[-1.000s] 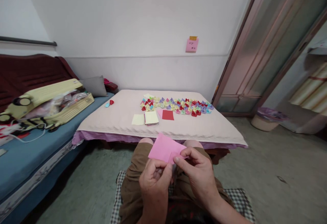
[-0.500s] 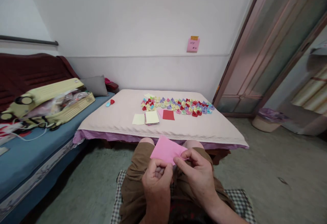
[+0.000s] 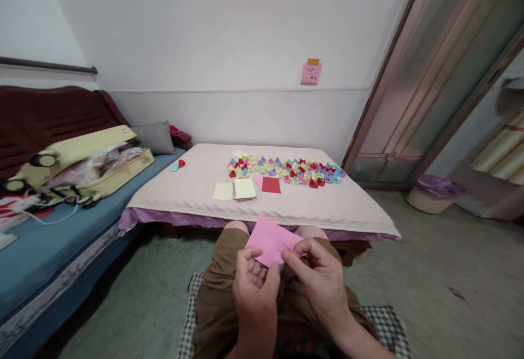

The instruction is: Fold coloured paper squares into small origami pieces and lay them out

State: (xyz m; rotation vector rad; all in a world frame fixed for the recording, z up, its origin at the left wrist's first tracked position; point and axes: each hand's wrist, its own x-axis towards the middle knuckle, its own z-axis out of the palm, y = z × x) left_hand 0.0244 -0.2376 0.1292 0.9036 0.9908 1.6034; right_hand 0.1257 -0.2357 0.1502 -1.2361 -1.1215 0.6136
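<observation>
A square sheet of pink paper (image 3: 273,239) is held above my lap, tilted with one corner pointing away from me. My left hand (image 3: 257,280) grips its near-left edge, fingers curled beneath and the thumb close to the near corner. On the right side, my right hand (image 3: 317,271) pinches the sheet between thumb and fingers. Whether the paper carries a fold under my fingers, I cannot tell. Beyond my knees, a stack of pale yellow paper (image 3: 244,189) lies on the covered table, beside a red paper square (image 3: 271,185).
Many small folded paper pieces (image 3: 286,171) in several colours spread over the far part of the table (image 3: 184,198). A blue-covered bench (image 3: 61,239) with an open yellow suitcase (image 3: 90,157) is at left. A bin (image 3: 432,192) stands at right; a pink note (image 3: 311,72) hangs on the wall.
My left hand has shifted slightly right, its index finger now lying over the pink paper's left edge. The paper has moved slightly right, with my right hand still pinching it.
</observation>
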